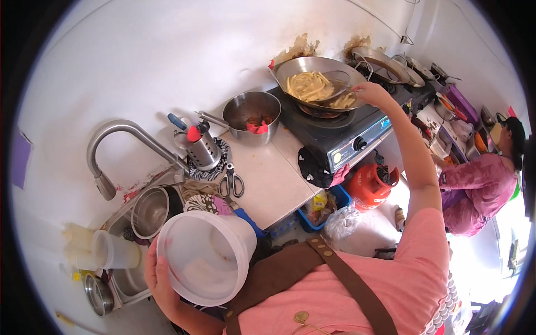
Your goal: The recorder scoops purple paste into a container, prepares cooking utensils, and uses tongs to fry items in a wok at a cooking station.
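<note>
My left hand (161,268) holds a translucent plastic tub (205,259) by its side, its wide mouth facing the camera; it looks mostly empty. My right hand (370,94) reaches over the right rim of a metal wok (305,65) on the gas stove (335,146). Its fingers look closed on something thin at the rim, perhaps the handle of the wire skimmer (337,79) in the wok. Yellow fries (309,86) lie in the wok, some by the skimmer. Left of the stove stands a steel bowl (252,113) with red-headed tongs and dark red remains.
Scissors (231,182) and a steel utensil holder (204,150) are on the tiled counter. A curved faucet (125,125) rises over the sink (130,284). Below the stove stand a red gas cylinder (370,186) and a blue basket (310,224). Another person (481,188) is at the right.
</note>
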Available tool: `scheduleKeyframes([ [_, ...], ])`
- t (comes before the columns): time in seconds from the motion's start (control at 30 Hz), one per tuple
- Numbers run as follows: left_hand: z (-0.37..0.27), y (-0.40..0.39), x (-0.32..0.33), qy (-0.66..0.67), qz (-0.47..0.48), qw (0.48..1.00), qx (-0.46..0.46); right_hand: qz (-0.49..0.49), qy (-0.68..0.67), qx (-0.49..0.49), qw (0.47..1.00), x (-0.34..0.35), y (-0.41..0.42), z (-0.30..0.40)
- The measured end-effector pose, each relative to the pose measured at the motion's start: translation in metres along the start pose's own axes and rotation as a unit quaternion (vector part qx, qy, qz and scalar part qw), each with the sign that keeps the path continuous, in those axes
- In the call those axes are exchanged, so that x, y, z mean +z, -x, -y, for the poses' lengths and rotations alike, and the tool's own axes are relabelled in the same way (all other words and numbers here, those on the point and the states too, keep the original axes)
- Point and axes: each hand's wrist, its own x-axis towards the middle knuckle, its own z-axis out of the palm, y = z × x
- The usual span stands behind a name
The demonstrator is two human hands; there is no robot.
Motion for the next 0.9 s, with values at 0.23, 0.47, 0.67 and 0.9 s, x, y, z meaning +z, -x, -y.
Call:
scheduleKeyframes([
  [0.23, -0.001, 0.01, 0.001, 0.001, -0.001, 1.0, 0.005, -0.108, -0.223, -0.009, 0.969, 0.034, -0.009, 0.003],
  [0.47, -0.002, 0.014, 0.004, 0.007, -0.012, 1.0, 0.007, -0.173, -0.214, -0.009, 0.961, 0.039, 0.0, -0.011],
  [0.67, 0.0, 0.014, 0.009, 0.013, -0.015, 1.0, 0.001, -0.235, -0.34, -0.026, 0.91, 0.038, 0.018, -0.033],
  [0.9, -0.001, 0.007, 0.015, 0.018, -0.006, 1.0, -0.008, -0.284, -0.382, 0.03, 0.879, 0.05, 0.052, -0.016],
])
